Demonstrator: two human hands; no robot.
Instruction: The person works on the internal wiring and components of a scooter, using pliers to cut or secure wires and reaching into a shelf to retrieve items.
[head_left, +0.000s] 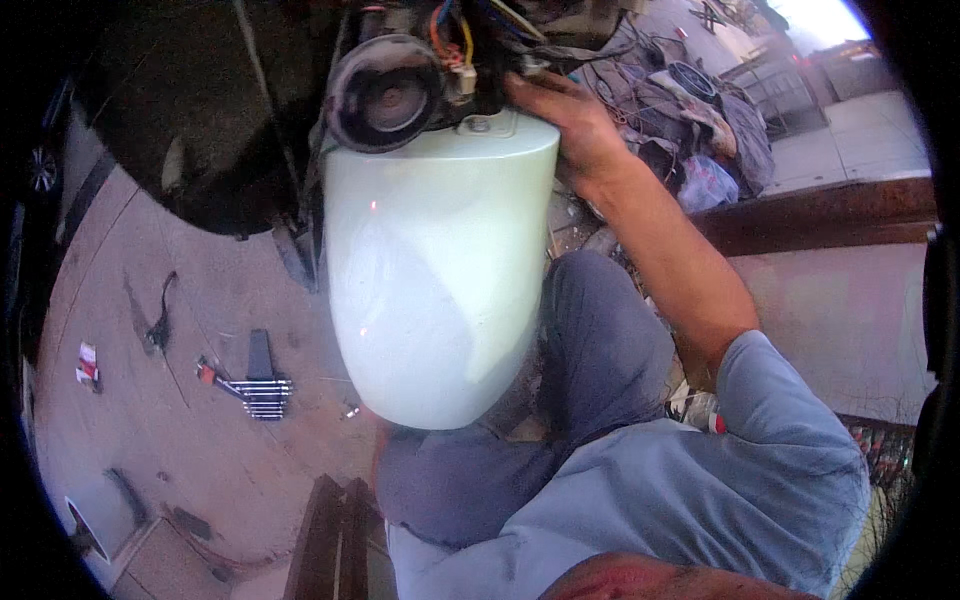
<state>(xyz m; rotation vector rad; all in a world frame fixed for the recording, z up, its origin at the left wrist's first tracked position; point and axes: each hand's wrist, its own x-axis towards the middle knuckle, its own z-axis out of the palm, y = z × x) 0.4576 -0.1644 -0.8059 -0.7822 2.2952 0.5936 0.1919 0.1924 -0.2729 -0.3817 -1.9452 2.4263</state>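
A large pale, rounded panel point(440, 270), like a vehicle's front fender, stands upright before me. Above its top rim sits a black round horn point(390, 92). Coloured wires with a pale connector point(463, 80) hang beside the horn. My right hand point(572, 120) reaches in at the panel's upper right edge, its fingers bent in among the dark parts near the wires. The fingertips are partly hidden, and what they grip I cannot make out. My left hand does not show; the panel covers that side of my lap.
On the floor at left lie a row of wrenches point(266, 398), a red-ended tool point(207, 371), a small red-and-white box point(88, 367) and a dark bent lever point(158, 330). Cloth and cables point(640, 95) pile up behind my right arm. A brown beam point(830, 215) runs at right.
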